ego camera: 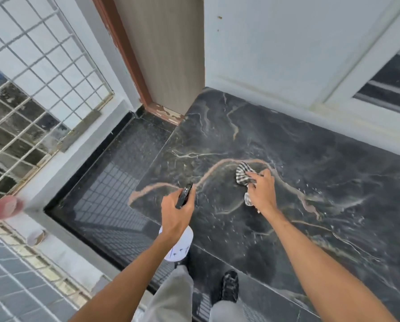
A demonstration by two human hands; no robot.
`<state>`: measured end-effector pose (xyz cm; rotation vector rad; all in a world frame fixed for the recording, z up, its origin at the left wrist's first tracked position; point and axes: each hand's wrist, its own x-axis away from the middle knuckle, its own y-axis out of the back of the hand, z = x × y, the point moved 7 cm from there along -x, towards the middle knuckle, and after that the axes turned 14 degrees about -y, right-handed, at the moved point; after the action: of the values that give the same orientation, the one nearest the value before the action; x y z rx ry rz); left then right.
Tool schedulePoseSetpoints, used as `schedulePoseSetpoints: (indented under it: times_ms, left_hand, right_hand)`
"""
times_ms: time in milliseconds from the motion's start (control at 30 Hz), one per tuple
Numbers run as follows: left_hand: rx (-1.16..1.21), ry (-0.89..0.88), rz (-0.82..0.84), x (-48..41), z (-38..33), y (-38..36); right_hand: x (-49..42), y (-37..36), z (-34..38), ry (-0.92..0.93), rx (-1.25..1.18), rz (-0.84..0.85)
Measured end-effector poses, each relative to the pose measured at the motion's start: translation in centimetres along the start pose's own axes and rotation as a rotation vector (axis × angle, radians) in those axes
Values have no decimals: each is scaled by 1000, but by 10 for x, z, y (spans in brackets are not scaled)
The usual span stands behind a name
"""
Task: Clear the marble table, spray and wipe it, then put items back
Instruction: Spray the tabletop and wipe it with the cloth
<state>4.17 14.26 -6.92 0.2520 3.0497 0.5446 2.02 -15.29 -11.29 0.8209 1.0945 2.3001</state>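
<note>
A dark marble table (310, 163) with pale and pinkish veins fills the right half of the view, and small droplets speckle its surface. My left hand (177, 211) grips a spray bottle by its black trigger head (184, 195); the white body (179, 248) hangs below my wrist at the table's near-left corner. My right hand (261, 190) presses a black-and-white checked cloth (243, 173) flat on the marble near the middle. Nothing else lies on the tabletop.
A white wall and a window (389, 82) back the table. A brown-framed door (161, 54) stands at the far left corner. A white metal grille (31, 94) runs along the left above a ledge with a pink round object (6, 206). My shoes (229, 287) stand on dark glossy floor.
</note>
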Motion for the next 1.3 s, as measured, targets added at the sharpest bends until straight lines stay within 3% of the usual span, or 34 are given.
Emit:
schedulePoseSetpoints:
  times_ms: [200,367,400,533,700,867,900,1033,1067,1100,1233,1300]
  left_hand:
    - [-32,-5,-89,45,-1,5]
    - [-51,31,-151,65,15,27]
    - [-52,35,-161,66,19,33]
    - [-49,41,-208,68,36,61]
    - [-19,52,-230,56,53,86]
    - [-20,41,-261,41,70,118]
    - [-12,43,-262,37,72,123]
    - [-18,28,-273,15,80,141]
    - [-14,26,-273,9,83,147]
    - [-1,19,-271,3,86,152]
    - [34,-40,-251,-8,90,163]
    - [36,-51,-262,-7,89,167]
  right_hand:
    - [26,1,-11,-78,-13,-43]
    - [84,-69,53,421,172,171]
    - [78,-73,63,441,174,184]
    - [41,-74,99,136,56,56]
    - [104,-142,160,586,188,264]
    - [66,-149,198,225,55,78]
    - [76,-156,210,271,75,88]
    - [130,-197,231,734,240,303]
    - [120,-198,235,766,236,314]
    - [98,-193,241,717,196,266]
    - [-21,-144,247,171,26,-31]
    - [-31,-141,249,159,109,-48]
